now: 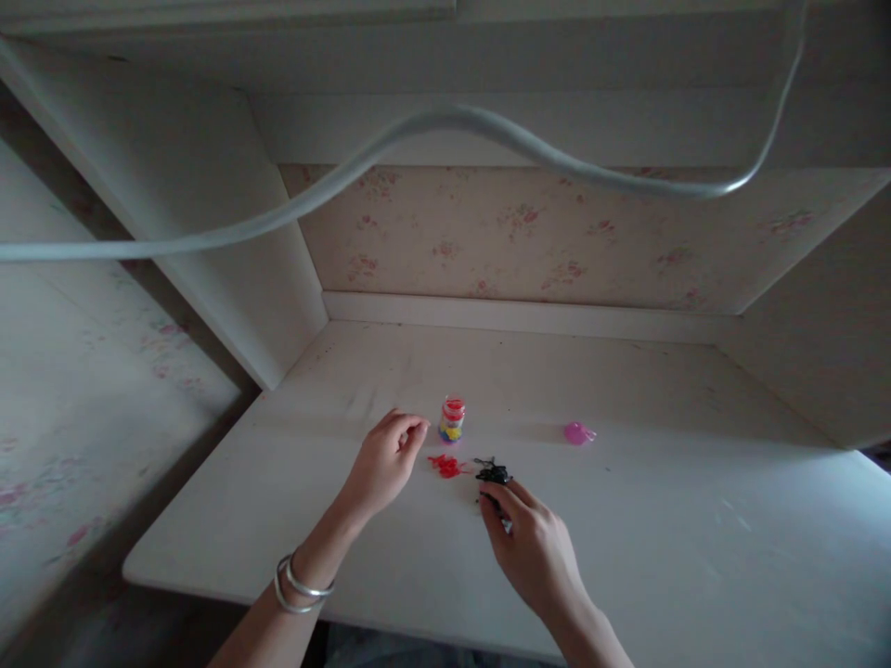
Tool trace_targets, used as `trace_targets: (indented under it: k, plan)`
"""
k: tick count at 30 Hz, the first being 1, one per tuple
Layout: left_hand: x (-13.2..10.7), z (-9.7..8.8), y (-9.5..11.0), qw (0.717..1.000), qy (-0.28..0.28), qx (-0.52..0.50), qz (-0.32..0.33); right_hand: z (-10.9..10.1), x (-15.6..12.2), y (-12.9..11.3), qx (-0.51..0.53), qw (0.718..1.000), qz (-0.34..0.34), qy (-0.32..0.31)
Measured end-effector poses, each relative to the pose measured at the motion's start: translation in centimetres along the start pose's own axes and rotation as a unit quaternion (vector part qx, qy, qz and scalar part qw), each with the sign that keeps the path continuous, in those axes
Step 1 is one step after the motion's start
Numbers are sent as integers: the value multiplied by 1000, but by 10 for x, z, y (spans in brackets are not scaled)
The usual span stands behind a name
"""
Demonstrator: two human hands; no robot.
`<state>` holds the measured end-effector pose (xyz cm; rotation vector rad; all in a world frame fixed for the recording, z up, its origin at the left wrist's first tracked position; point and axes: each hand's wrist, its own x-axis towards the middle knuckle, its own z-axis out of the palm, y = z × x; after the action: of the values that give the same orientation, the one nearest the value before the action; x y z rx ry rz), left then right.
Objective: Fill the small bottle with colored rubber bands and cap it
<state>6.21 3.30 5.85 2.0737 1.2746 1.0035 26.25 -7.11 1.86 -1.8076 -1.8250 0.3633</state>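
Note:
My left hand (388, 456) is just left of a small clear jar (452, 422). Its thumb and fingertips are pressed together, and whatever they may hold is too small to see. The jar stands upright with red, yellow and blue pieces inside. In front of it lies a little heap of red elastic bands (446, 466). Right of that heap sits a pile of black elastic bands (493, 472). My right hand (533, 547) is over the near side of this pile, with thumb and fingers curled around some black bands, partly hidden by the fingers.
A pink, balloon-like object (578, 433) lies on the white desk (668, 529), right of the jar. A pale cable (445, 121) sags across the upper view beneath a shelf (529, 56). Side panels and a flowered back wall enclose the desk.

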Motion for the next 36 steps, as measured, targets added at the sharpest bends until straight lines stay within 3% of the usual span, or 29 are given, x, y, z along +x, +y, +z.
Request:
trace_targets:
  k: [7, 15, 19, 22, 27, 36]
  plan:
    - [-56, 25, -26, 994, -71, -37, -75, 6, 41, -13, -170, 981, -61, -68]
    - [-67, 26, -24, 992, -81, -35, -86, 20, 55, -12, -217, 968, -75, -100]
    - [-70, 25, -25, 995, -84, -11, -62, 9, 55, -12, -166, 981, -69, -68]
    - [-72, 25, -26, 996, -82, 13, -43, -10, 62, -16, -74, 994, -83, -3]
    - [-75, 26, -26, 995, -85, 25, -37, -39, 87, -30, 18, 986, -142, 91]
    - [-77, 25, -25, 995, -81, 32, -41, -38, 123, -38, -19, 986, -160, 28]
